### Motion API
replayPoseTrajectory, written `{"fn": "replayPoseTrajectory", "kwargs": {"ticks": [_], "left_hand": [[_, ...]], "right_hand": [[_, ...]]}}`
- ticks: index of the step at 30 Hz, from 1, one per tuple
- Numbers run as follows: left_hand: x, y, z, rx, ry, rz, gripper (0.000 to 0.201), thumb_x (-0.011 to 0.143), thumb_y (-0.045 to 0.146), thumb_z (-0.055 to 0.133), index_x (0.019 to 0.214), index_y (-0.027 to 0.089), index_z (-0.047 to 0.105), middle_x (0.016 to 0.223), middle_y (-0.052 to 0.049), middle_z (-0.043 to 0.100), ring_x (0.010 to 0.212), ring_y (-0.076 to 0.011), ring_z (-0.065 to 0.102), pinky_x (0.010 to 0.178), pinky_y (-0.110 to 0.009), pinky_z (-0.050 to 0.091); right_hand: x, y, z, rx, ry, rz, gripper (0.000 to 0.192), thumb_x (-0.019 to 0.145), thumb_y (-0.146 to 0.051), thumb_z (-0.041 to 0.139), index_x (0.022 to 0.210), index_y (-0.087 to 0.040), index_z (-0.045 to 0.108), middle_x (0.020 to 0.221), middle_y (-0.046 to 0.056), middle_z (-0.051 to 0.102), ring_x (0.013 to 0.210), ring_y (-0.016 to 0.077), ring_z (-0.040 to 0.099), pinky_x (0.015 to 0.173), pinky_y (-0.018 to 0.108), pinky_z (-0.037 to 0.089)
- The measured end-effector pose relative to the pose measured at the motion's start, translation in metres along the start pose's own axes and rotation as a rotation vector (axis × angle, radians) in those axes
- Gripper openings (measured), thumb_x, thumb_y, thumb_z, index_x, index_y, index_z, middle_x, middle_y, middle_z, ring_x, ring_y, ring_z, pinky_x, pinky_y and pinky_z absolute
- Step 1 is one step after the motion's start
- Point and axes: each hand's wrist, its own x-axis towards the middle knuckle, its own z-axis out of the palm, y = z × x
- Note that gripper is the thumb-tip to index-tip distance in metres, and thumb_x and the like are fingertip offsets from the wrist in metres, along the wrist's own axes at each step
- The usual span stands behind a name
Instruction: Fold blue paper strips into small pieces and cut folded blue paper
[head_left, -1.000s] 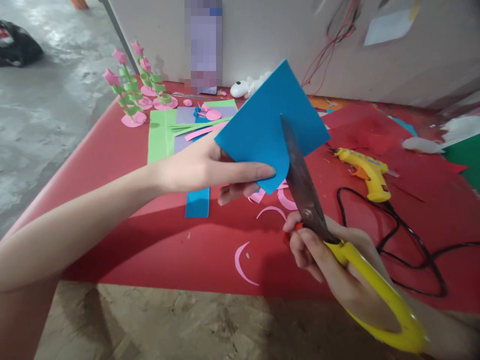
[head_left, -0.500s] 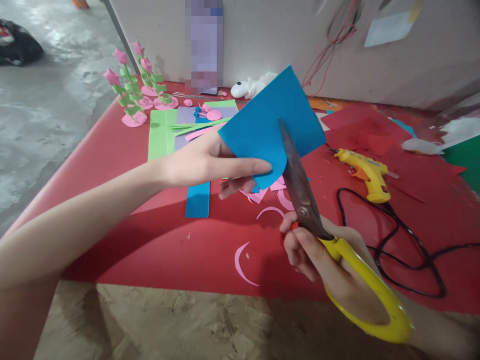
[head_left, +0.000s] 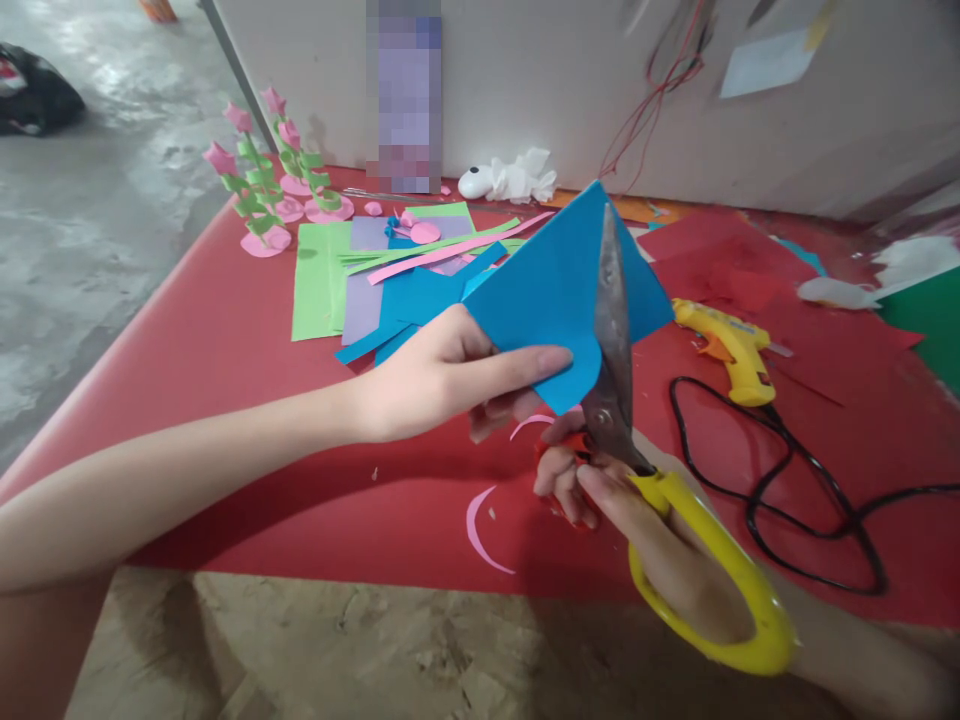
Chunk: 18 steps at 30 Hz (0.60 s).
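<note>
My left hand [head_left: 457, 375] pinches a sheet of blue paper [head_left: 536, 310] by its near edge, thumb on top and fingers underneath. A curved cut runs in from that edge. My right hand [head_left: 645, 530] grips scissors [head_left: 613, 300] with yellow and red handles. One dark blade lies over the paper, its tip pointing at the far corner; the other blade is mostly hidden beneath. Below the hands, curved pink paper scraps [head_left: 480, 530] lie on the red tabletop [head_left: 315, 510].
Pink paper flowers [head_left: 259, 180] with green stems stand at the back left. Green sheets [head_left: 319, 285] and blue strips lie behind my left hand. A yellow glue gun [head_left: 731, 350] with a looped black cord [head_left: 802, 470] rests at right. A white figure [head_left: 506, 178] sits near the wall.
Both hands, the blue paper and the scissors have moved slightly nearer and the paper has shifted right. The scissors now point more upright, with their blade farther over the sheet.
</note>
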Motion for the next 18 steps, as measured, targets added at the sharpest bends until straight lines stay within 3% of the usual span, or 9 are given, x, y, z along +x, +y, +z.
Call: {"fn": "replayPoseTrajectory", "kwargs": {"ticks": [6,10,15,18], "left_hand": [[0.001,0.003,-0.002,-0.054,-0.115,0.003,0.039,0.086,0.029,0.053,0.050,0.014,0.047,0.046,0.004,0.047,0.039,-0.0017,0.045,0.036,-0.012,0.037],[0.002,0.002,-0.001,-0.047,-0.108,-0.014,0.037,0.086,0.029,0.052,0.052,0.014,0.050,0.047,0.004,0.049,0.039,-0.0019,0.045,0.036,-0.011,0.039],[0.002,0.001,-0.002,0.012,-0.054,-0.006,0.042,0.086,0.034,0.053,0.050,0.013,0.055,0.042,0.002,0.051,0.038,-0.0035,0.048,0.037,-0.013,0.041],[0.002,0.002,-0.003,0.044,-0.047,0.011,0.044,0.087,0.033,0.051,0.047,0.013,0.055,0.040,0.002,0.052,0.038,-0.0037,0.048,0.038,-0.013,0.040]], "right_hand": [[-0.001,-0.005,0.004,0.062,0.008,0.010,0.024,0.092,-0.040,0.037,0.092,-0.022,0.052,0.069,0.000,0.056,0.052,0.0097,0.047,0.048,0.024,0.041],[0.000,-0.014,0.003,0.081,0.036,0.030,0.026,0.093,-0.043,0.035,0.096,-0.022,0.050,0.061,-0.003,0.050,0.046,0.0091,0.044,0.042,0.024,0.036],[0.000,-0.018,-0.001,-0.044,0.046,-0.055,0.031,0.094,-0.038,0.035,0.073,-0.020,0.048,0.060,-0.003,0.049,0.045,0.0058,0.043,0.044,0.022,0.036],[0.000,-0.017,-0.003,-0.050,0.065,-0.095,0.030,0.094,-0.036,0.037,0.071,-0.020,0.048,0.059,-0.004,0.050,0.048,0.0057,0.046,0.046,0.021,0.038]]}}
